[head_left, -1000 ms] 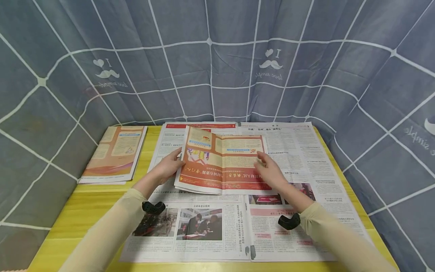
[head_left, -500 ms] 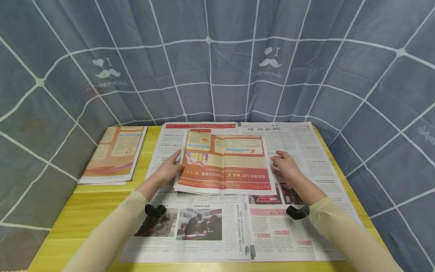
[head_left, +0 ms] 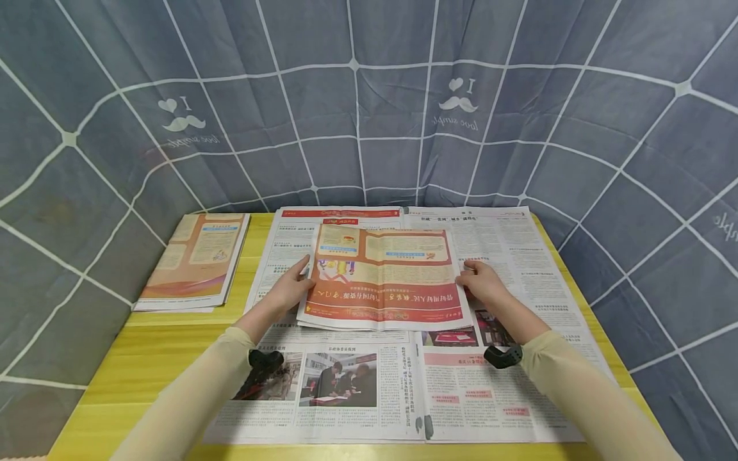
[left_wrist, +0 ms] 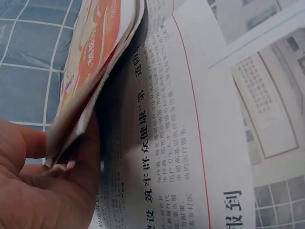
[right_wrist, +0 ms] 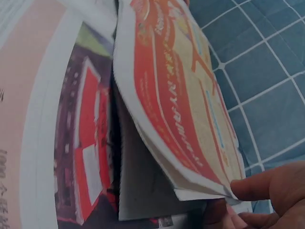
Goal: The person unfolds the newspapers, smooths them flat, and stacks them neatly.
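A folded newspaper with red and orange print lies across the middle, over a larger spread newspaper. My left hand pinches its left edge; in the left wrist view the thumb is on top and the fingers reach underneath the layers. At the opposite edge, my right hand grips the paper between thumb and fingers. Both wrist views show the folded newspaper's edges raised above the sheet below, with its layers slightly parted.
To the left, a stack of folded newspapers lies on the yellow table. A grey curtain with white grid lines encloses the table at the back and sides.
My right hand slid off the top of the folded newspaper to the right, then came back to take its right edge. The left hand stays at the left edge; the paper's left side flattened.
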A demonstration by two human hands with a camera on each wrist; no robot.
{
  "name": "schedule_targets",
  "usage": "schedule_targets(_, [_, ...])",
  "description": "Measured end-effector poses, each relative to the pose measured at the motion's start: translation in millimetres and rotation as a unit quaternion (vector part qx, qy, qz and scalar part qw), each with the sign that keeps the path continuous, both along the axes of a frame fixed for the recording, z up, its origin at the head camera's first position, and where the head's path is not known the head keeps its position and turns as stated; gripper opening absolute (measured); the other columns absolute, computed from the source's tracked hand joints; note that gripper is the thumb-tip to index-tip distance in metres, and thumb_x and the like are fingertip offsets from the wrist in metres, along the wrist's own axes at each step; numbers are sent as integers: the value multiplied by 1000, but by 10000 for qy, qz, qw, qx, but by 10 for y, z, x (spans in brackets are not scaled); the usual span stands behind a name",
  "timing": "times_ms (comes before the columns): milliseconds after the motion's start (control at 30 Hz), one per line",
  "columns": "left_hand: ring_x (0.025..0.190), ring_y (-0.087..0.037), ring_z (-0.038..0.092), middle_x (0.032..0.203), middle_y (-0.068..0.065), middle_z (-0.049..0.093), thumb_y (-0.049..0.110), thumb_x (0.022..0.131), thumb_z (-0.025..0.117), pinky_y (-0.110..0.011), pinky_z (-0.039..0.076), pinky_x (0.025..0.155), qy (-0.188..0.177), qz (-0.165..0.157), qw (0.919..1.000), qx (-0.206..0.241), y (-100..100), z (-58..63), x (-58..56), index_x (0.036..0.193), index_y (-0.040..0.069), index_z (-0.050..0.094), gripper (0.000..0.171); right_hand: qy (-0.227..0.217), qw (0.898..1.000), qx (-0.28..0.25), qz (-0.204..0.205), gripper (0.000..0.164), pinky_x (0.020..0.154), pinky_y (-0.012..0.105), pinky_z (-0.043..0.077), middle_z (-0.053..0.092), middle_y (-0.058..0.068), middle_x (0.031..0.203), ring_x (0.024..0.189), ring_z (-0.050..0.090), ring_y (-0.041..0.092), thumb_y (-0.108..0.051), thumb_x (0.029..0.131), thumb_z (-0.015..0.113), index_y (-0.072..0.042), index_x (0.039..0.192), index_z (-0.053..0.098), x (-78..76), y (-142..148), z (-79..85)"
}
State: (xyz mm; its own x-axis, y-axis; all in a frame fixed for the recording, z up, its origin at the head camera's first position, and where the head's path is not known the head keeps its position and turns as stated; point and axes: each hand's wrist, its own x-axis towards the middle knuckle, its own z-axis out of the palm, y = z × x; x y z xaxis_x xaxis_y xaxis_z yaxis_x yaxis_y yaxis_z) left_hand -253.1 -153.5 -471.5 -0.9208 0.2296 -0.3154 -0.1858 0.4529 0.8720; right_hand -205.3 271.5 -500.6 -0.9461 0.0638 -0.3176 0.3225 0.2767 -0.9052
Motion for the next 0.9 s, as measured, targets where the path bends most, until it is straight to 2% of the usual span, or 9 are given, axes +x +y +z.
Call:
schedule_targets(167, [129,-44,52,159,-30,29,18,109,45,-53,51,98,43,56,9998,-195,-12,-6,5,167,16,10,68,-87,9997,-89,192,66,76,37,60,58,28,134,95,71,24,-18,104,58,7,158,28,-13,-5,-42])
schedule_targets(333, [121,-40,58,148,-28,42,22,109,46,-48,53,95,107,193,9990,-391,-32,1,8,162,4,23,61,-258,9989,-325,209,57,71,36,60,68,21,115,83,72,19,-27,104,60,8,146,45,-35,-23,-28])
schedule_targets(433, [119,-38,60,144,-26,46,23,109,47,-47,53,94,139,223,9988,-410,-50,-2,10,160,3,27,58,-268,9987,-437,81,55,70,36,61,67,20,115,82,72,19,-28,104,61,7,143,46,-29,-36,-6])
schedule_targets(533, [118,-37,59,141,-24,48,23,109,50,-46,53,95,178,207,9987,-420,-64,-12,11,159,5,31,57,-172,9985,-511,-17,52,70,39,62,65,25,120,83,74,22,-22,104,60,7,143,43,-8,-46,8])
schedule_targets(667, [111,-32,61,131,-22,53,25,107,55,-41,55,88,282,198,9979,-547,-64,-6,29,147,1,44,48,92,9997,-231,6,51,70,40,62,64,28,120,84,74,25,-15,104,59,9,144,40,0,-46,-16])
schedule_targets(767, [94,-27,63,115,-19,59,27,107,57,-35,55,75,432,152,9959,-777,-65,19,51,127,-2,55,35,281,9994,187,72,52,68,38,62,63,25,114,82,73,24,-13,103,60,9,145,40,-10,-34,-50])
schedule_targets(833, [82,-23,61,103,-16,62,28,107,58,-34,52,66,540,108,9936,-991,-73,35,61,115,0,59,29,358,9983,452,123,53,66,37,61,62,23,109,80,71,23,-12,102,60,9,146,39,-17,-24,-73])
schedule_targets(900, [71,-20,57,95,-13,62,28,107,57,-33,48,61,689,-28,9902,-1218,-84,46,65,109,1,61,27,426,9959,773,202,55,63,36,60,60,21,105,78,69,22,-12,102,60,8,148,39,-19,-16,-89])
